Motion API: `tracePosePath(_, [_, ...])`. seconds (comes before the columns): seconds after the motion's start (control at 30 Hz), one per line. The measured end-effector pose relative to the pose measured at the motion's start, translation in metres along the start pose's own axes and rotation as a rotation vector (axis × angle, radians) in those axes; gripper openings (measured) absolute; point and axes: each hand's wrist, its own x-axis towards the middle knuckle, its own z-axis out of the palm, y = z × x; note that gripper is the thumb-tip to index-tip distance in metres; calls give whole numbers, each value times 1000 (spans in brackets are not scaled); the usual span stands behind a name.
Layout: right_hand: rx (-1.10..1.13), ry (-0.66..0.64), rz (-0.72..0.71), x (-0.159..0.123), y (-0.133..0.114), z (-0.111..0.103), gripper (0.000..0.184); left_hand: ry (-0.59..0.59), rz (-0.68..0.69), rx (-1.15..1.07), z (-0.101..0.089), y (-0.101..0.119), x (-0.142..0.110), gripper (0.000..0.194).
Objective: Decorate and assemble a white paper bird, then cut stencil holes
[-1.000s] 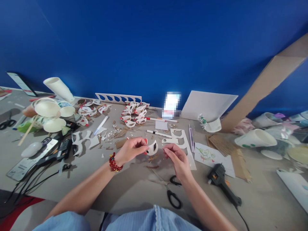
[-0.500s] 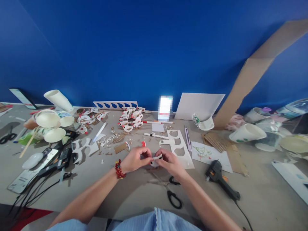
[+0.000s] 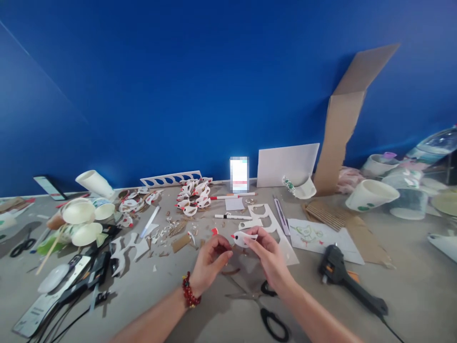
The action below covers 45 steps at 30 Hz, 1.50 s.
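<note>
Left hand (image 3: 210,266) moved off white bird (image 3: 241,238) — right hand (image 3: 270,257) pinching it

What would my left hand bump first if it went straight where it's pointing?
Probably the white bird in your right hand, just beyond the fingertips of your left hand, though their heights are hard to judge.

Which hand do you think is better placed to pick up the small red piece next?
Probably the left hand: it is close to the small red piece and looks empty, while the right hand holds the white bird.
</note>
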Motion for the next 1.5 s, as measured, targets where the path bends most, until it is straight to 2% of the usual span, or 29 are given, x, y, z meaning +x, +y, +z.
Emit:
tracePosePath(0.17, [-136, 0, -122, -2, 1, 0, 23, 43, 11, 48, 0, -4, -3, 21])
tracePosePath(0.43, [-201, -38, -199, -8, 7, 2, 20, 73, 66, 90, 0, 0, -7, 16])
tracePosePath(0.7, [-227, -6, -226, -10, 5, 5, 21, 123, 73, 99, 1, 2, -8, 15])
tracePosePath(1.03, [-197, -16, -249, -10, 8, 5, 15, 172, 153, 151, 0, 1, -9, 8])
tracePosePath(1.5, [-197, -61, -252, -10, 7, 5, 14, 155, 199, 161, -3, 3, -8, 12])
